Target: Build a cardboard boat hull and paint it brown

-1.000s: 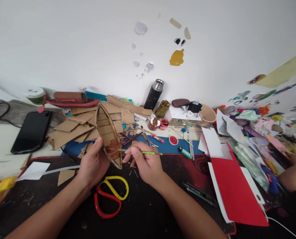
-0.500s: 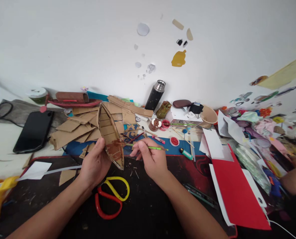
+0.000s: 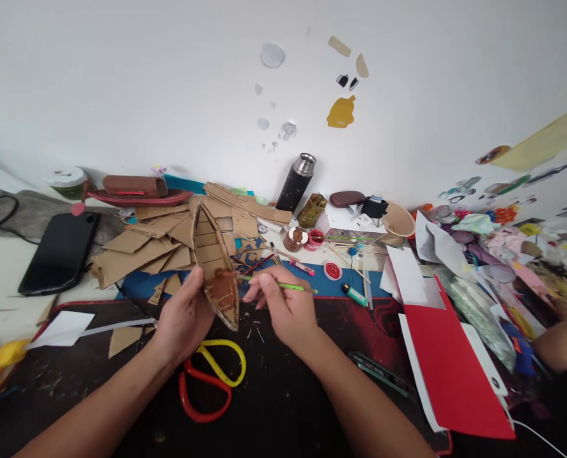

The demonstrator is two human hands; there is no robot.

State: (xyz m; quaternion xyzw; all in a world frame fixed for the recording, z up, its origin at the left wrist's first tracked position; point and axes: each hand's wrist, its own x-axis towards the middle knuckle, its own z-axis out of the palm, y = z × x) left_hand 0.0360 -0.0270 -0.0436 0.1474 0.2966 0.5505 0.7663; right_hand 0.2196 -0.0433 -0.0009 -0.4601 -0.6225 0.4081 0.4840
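Observation:
My left hand [image 3: 186, 312] grips a small cardboard boat [image 3: 210, 251] by its side, tilted so that its inside faces me. Brown paint covers the near part of the boat's inside; the far part is bare cardboard. In my right hand [image 3: 284, 304] is a thin green paintbrush [image 3: 287, 286], pinched between thumb and fingers. Its tip points left, at the boat's right edge beside the painted part. A jar of brown paint [image 3: 295, 238] stands behind, near a jar of red paint [image 3: 315, 238] with a second green brush across it.
Scissors [image 3: 211, 381] with red and yellow handles lie below my left hand. Cardboard scraps [image 3: 140, 248], a phone [image 3: 60, 253] and a red model boat [image 3: 137, 194] are to the left. A black flask [image 3: 296, 181] stands behind; red card [image 3: 455, 369] and another person's arm [image 3: 562, 343] are at right.
The boat has turned slightly and moved a little right and down in my left hand. My right hand and the brush have shifted slightly; the brush still points at the boat.

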